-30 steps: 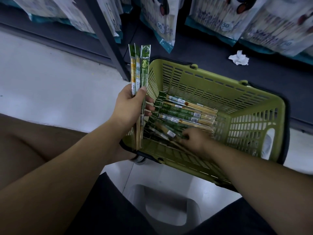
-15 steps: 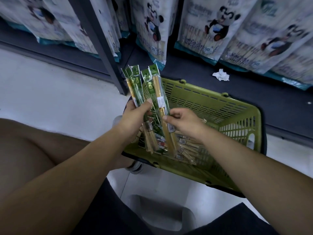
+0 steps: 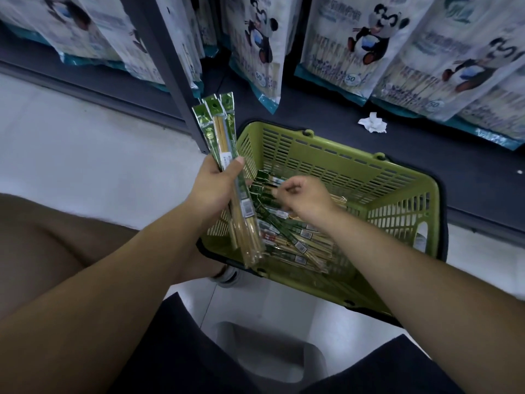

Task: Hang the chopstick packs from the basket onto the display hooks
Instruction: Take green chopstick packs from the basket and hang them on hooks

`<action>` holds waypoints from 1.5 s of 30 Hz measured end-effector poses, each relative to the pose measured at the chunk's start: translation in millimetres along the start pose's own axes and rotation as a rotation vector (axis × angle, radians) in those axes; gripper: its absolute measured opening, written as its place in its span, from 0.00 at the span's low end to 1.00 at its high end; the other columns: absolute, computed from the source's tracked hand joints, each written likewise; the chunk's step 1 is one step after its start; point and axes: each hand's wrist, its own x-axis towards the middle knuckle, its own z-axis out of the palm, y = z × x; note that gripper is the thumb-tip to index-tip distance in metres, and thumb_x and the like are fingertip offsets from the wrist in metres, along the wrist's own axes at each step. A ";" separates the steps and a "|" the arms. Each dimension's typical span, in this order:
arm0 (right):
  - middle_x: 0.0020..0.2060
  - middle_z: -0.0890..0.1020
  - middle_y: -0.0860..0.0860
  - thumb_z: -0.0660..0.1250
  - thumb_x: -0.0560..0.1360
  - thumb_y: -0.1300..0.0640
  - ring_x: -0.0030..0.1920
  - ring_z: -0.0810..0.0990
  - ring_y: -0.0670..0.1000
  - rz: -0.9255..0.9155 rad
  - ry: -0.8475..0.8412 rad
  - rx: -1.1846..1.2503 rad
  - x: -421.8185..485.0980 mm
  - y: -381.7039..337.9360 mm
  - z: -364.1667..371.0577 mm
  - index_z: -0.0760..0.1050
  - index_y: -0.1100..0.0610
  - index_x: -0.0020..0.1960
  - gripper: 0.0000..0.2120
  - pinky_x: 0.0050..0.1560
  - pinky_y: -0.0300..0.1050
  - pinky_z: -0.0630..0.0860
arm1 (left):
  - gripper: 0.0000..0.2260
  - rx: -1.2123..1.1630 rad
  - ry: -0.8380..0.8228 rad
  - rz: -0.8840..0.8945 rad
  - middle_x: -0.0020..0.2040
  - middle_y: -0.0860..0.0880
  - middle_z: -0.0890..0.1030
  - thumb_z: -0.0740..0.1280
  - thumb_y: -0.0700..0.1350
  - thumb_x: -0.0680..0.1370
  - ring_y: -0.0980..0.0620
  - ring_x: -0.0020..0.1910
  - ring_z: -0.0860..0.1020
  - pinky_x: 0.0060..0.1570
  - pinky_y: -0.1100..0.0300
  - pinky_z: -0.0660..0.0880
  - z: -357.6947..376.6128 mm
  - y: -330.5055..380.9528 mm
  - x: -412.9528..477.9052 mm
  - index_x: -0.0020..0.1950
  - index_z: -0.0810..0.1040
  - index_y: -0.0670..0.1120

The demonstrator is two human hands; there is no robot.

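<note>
My left hand (image 3: pixel 216 189) grips a bundle of chopstick packs (image 3: pixel 224 137) with green headers, held upright over the left rim of the green plastic basket (image 3: pixel 397 172). Several more chopstick packs (image 3: pixel 295 237) lie in a loose pile on the basket floor. My right hand (image 3: pixel 309 197) is down inside the basket, fingers curled, with thumb and fingertips pinching the green header of one pack at the top of the pile. No display hooks show in this view.
Large panda-printed bags (image 3: pixel 355 44) hang in rows above a dark base shelf. A crumpled white tissue (image 3: pixel 372 123) lies on that shelf. A dark shelf upright (image 3: pixel 170 75) stands left of the basket. A grey stool (image 3: pixel 272 354) is under me.
My right hand lifted a pack from the basket, added it to the bundle in my left hand, then dropped back into the basket. The bundle has grown and tilted left.
</note>
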 end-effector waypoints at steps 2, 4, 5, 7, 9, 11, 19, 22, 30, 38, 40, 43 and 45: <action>0.45 0.85 0.49 0.73 0.77 0.56 0.45 0.83 0.49 0.021 -0.026 -0.244 7.6 30.2 -5.2 0.82 0.53 0.48 0.01 0.50 0.48 0.82 | 0.11 0.007 0.004 0.021 0.45 0.48 0.82 0.67 0.49 0.84 0.56 0.37 0.85 0.34 0.57 0.80 -6.4 1.8 1.7 0.63 0.72 0.45; 0.52 0.84 0.52 0.72 0.78 0.57 0.53 0.82 0.53 0.094 -0.086 -0.415 12.8 62.7 -3.0 0.83 0.56 0.55 0.06 0.58 0.50 0.79 | 0.08 0.021 0.004 0.034 0.44 0.47 0.82 0.67 0.48 0.84 0.55 0.37 0.84 0.30 0.59 0.78 -9.7 1.8 3.0 0.59 0.72 0.47; 0.55 0.84 0.53 0.72 0.78 0.57 0.56 0.82 0.55 0.139 -0.125 -0.460 14.4 76.1 0.5 0.82 0.56 0.58 0.09 0.60 0.51 0.78 | 0.07 0.038 0.004 0.037 0.43 0.46 0.82 0.67 0.49 0.84 0.55 0.36 0.84 0.29 0.60 0.78 -10.2 1.3 3.5 0.57 0.72 0.48; 0.59 0.83 0.54 0.73 0.77 0.55 0.57 0.81 0.56 0.179 -0.190 -0.520 17.6 94.5 9.5 0.80 0.55 0.62 0.14 0.59 0.50 0.78 | 0.07 0.056 0.002 0.036 0.43 0.46 0.83 0.67 0.49 0.83 0.53 0.38 0.84 0.32 0.55 0.80 -9.4 0.6 3.9 0.57 0.73 0.48; 0.62 0.81 0.55 0.74 0.76 0.53 0.58 0.80 0.56 0.177 -0.226 -0.577 21.7 106.8 18.6 0.77 0.54 0.67 0.20 0.59 0.49 0.78 | 0.09 0.049 -0.003 0.031 0.43 0.46 0.83 0.68 0.49 0.83 0.50 0.40 0.85 0.39 0.47 0.83 -8.6 0.3 4.5 0.59 0.73 0.46; 0.67 0.77 0.56 0.75 0.75 0.51 0.61 0.79 0.58 0.156 -0.241 -0.673 25.9 116.2 25.5 0.74 0.53 0.71 0.26 0.60 0.50 0.77 | 0.09 0.048 -0.007 0.029 0.42 0.46 0.84 0.68 0.49 0.83 0.46 0.42 0.85 0.42 0.41 0.83 -8.0 -0.2 6.6 0.59 0.74 0.46; 0.69 0.71 0.59 0.75 0.75 0.49 0.66 0.74 0.61 0.071 -0.228 -0.959 29.4 139.3 38.5 0.63 0.54 0.78 0.37 0.60 0.52 0.76 | 0.08 0.053 0.020 0.028 0.42 0.49 0.84 0.69 0.50 0.82 0.50 0.38 0.85 0.32 0.53 0.79 -5.1 -8.4 13.9 0.56 0.74 0.47; 0.65 0.76 0.58 0.73 0.76 0.51 0.62 0.77 0.60 0.073 -0.222 -0.990 30.6 138.8 41.9 0.68 0.55 0.74 0.29 0.54 0.50 0.77 | 0.07 0.034 0.026 0.042 0.40 0.50 0.83 0.69 0.48 0.82 0.51 0.38 0.84 0.32 0.56 0.79 -4.3 -9.7 15.1 0.55 0.74 0.47; 0.50 0.83 0.53 0.69 0.78 0.52 0.51 0.80 0.55 0.094 -0.146 -0.896 28.7 133.5 38.0 0.81 0.52 0.59 0.11 0.43 0.45 0.75 | 0.05 0.017 0.009 0.059 0.39 0.52 0.83 0.69 0.48 0.82 0.51 0.38 0.85 0.32 0.58 0.79 -3.5 -10.6 14.3 0.54 0.75 0.48; 0.37 0.82 0.50 0.72 0.78 0.52 0.37 0.80 0.51 0.091 -0.081 -0.406 20.9 75.0 -9.8 0.81 0.52 0.47 0.04 0.31 0.39 0.67 | 0.07 -0.094 -0.005 -0.018 0.40 0.51 0.84 0.70 0.48 0.82 0.51 0.40 0.83 0.48 0.46 0.80 0.4 -1.9 8.8 0.56 0.77 0.47; 0.37 0.84 0.53 0.73 0.77 0.52 0.35 0.78 0.51 0.061 -0.052 -0.241 14.3 42.6 -19.4 0.83 0.54 0.47 0.06 0.31 0.40 0.67 | 0.08 -0.108 -0.018 -0.041 0.48 0.47 0.83 0.70 0.48 0.82 0.47 0.48 0.82 0.53 0.45 0.79 6.2 2.6 6.1 0.58 0.77 0.46; 0.34 0.84 0.55 0.74 0.76 0.49 0.32 0.76 0.52 0.001 -0.054 -0.070 -2.4 -6.8 -27.4 0.82 0.53 0.46 0.07 0.31 0.41 0.68 | 0.08 -0.178 -0.067 -0.100 0.53 0.45 0.84 0.69 0.48 0.82 0.43 0.53 0.83 0.50 0.48 0.80 19.5 12.5 -0.8 0.59 0.77 0.47; 0.29 0.81 0.51 0.74 0.76 0.51 0.28 0.74 0.48 -0.076 -0.042 -0.040 -14.9 -37.8 -32.4 0.81 0.53 0.42 0.07 0.31 0.40 0.66 | 0.08 -0.273 -0.114 -0.152 0.53 0.44 0.87 0.67 0.46 0.83 0.44 0.50 0.86 0.45 0.51 0.83 29.0 25.1 -7.0 0.61 0.77 0.46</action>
